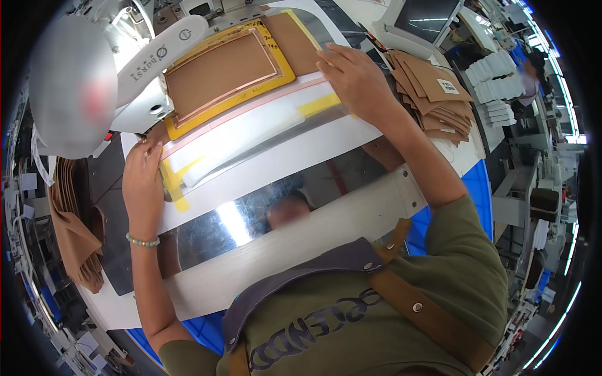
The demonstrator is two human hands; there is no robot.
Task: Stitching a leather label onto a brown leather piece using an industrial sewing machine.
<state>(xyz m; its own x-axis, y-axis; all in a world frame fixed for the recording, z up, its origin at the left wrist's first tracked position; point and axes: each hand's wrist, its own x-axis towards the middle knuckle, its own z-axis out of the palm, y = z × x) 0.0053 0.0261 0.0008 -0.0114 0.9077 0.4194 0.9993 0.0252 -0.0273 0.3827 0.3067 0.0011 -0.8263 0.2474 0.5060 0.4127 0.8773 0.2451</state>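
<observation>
My left hand [143,182] lies at the left end of a flat sewing template, its fingertips on the edge near a corner of brown material. Fairly straight fingers rest there. On the template's right edge is my right hand [359,84], fingers stretched over the border. Between them a yellow frame [285,74] with a rectangular opening lies on a brown fabric panel [291,44]. Below the frame run a pink strip [244,106] and a translucent white sheet [244,141] with yellow tape [320,105]. The undersides of both hands are hidden.
A white sewing machine head [160,59] stands at upper left. Stacked brown pieces [433,94] lie at right, and more brown pieces [75,219] hang over the left side. A shiny metal plate [251,216] covers the near table. A screen [426,19] stands far right.
</observation>
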